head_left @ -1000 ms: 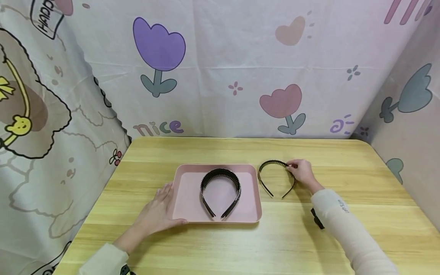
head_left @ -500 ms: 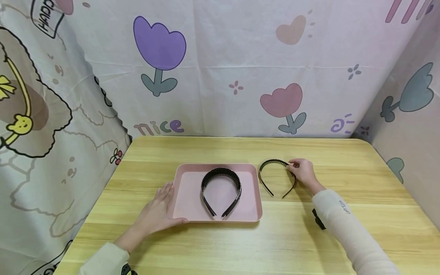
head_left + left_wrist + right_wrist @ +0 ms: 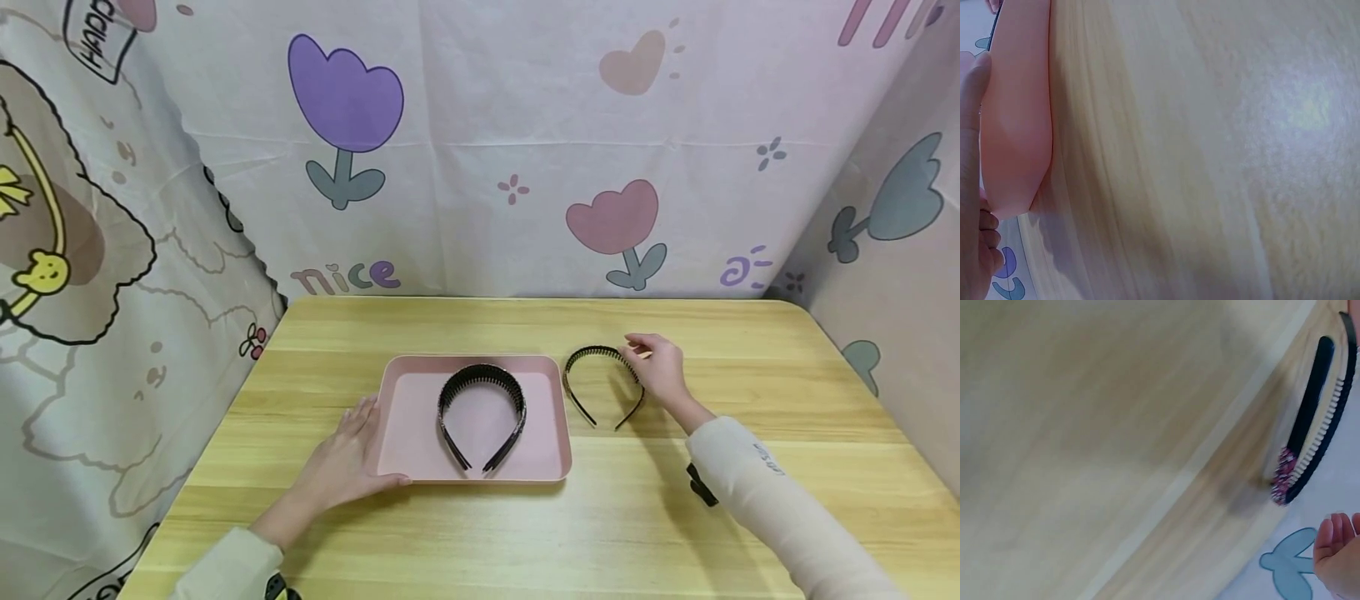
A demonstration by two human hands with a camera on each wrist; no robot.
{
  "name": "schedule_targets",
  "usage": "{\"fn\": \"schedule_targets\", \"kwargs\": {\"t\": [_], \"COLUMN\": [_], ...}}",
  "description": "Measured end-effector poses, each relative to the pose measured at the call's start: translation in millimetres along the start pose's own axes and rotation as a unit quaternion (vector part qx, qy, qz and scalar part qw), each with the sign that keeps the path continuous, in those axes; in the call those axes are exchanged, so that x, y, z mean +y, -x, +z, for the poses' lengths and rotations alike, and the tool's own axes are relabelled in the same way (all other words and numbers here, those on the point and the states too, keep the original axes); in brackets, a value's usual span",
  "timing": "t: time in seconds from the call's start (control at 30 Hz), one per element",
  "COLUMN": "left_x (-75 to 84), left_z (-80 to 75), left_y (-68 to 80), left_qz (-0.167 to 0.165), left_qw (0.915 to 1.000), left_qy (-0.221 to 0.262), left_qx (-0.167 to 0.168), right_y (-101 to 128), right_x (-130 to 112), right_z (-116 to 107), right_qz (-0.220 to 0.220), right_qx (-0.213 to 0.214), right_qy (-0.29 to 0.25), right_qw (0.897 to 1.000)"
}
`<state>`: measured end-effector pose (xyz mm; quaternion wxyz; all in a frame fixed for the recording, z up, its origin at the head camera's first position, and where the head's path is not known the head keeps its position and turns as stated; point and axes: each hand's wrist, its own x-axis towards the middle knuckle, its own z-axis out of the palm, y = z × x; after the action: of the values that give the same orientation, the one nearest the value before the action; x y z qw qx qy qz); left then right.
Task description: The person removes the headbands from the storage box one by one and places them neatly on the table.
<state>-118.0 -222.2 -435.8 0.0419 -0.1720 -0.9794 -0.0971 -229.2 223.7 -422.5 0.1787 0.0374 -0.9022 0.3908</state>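
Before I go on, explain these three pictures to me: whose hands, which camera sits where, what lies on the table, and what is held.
These are a person's two bare hands, no machine. The wide picture comes from a camera on the head, looking down at a wooden table. The two blurry close-ups come from cameras strapped to each wrist. On the table sits a pink tray with a wide black headband in it. A thinner black headband lies on the wood beside the tray. The left hand rests flat against the tray's left edge. The right hand hovers by the thin headband, fingers loose, gripping nothing.
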Motion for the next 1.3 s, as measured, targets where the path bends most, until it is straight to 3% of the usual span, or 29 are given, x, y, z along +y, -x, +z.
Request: {"fn": "schedule_targets", "kwargs": {"t": [0.57,1.3], "left_x": [0.6,-0.4], "left_z": [-1.4,-1.5], "left_y": [-0.1,0.2], "left_qz": [0.002,0.003], "left_qw": [1.0000,1.0000], "left_qy": [-0.002,-0.001], "left_qx": [-0.004,-0.009], "right_y": [11.6,30.1], "right_x": [-34.1,-77.2], "right_z": [7.0,47.8], "right_qz": [0.027,0.031], "right_qx": [-0.037,-0.099], "right_qy": [-0.068,-0.140], "right_qw": [0.997,0.985]}}
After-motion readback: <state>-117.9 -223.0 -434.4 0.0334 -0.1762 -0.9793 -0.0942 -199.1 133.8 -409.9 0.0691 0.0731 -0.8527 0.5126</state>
